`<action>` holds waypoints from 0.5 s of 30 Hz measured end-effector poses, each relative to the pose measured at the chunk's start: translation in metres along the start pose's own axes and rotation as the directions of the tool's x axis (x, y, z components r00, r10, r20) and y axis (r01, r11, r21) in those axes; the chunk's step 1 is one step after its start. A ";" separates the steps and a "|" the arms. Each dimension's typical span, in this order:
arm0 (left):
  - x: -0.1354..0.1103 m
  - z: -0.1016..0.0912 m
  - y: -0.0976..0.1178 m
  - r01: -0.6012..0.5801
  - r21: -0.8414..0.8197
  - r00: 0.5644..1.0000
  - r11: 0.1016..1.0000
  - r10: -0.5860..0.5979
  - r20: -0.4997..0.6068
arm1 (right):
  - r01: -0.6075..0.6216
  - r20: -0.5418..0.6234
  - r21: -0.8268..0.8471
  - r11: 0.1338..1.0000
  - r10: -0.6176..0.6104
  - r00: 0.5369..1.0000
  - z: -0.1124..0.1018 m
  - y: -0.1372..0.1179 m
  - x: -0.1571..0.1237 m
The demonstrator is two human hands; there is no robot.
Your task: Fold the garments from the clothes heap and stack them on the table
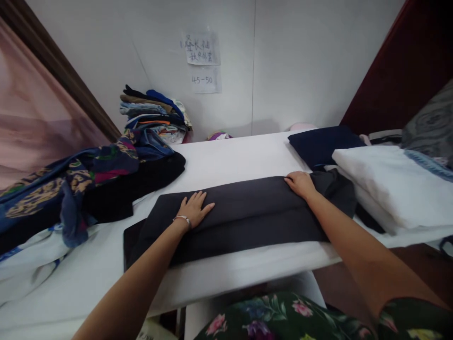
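Note:
A dark grey garment (244,217) lies folded lengthwise across the white table (226,160). My left hand (194,208), with a thin bracelet at the wrist, rests flat on its left part with fingers spread. My right hand (300,183) presses on the garment's far right edge with its fingers curled down over the fold. Nothing is lifted off the table.
A heap of patterned blue and black clothes (81,184) covers the table's left side. A stack of folded clothes (154,115) stands against the back wall. At the right lie a navy folded piece (322,144) and thick white folded fabric (392,184). Paper notes (201,59) hang on the wall.

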State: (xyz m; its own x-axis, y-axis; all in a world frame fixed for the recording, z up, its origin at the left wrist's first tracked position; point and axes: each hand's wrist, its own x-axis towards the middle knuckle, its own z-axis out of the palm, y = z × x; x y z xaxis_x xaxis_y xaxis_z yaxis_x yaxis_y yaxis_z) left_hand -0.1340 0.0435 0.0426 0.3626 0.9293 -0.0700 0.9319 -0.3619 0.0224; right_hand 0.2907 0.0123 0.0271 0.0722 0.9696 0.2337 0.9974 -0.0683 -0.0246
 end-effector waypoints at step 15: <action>0.009 0.009 -0.011 0.000 0.026 0.999 1.000 -0.001 0.041 | 0.154 0.202 0.304 0.940 -0.222 0.954 -0.011 -0.047 -0.020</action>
State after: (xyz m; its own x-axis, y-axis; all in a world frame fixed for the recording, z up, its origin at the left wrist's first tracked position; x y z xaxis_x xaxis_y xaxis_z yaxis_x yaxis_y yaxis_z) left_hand -0.1413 0.0553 0.0327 0.3614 0.9258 -0.1106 0.9314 -0.3640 -0.0034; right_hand 0.2428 -0.0067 0.0337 -0.1537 0.9876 0.0317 0.9464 0.1563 -0.2825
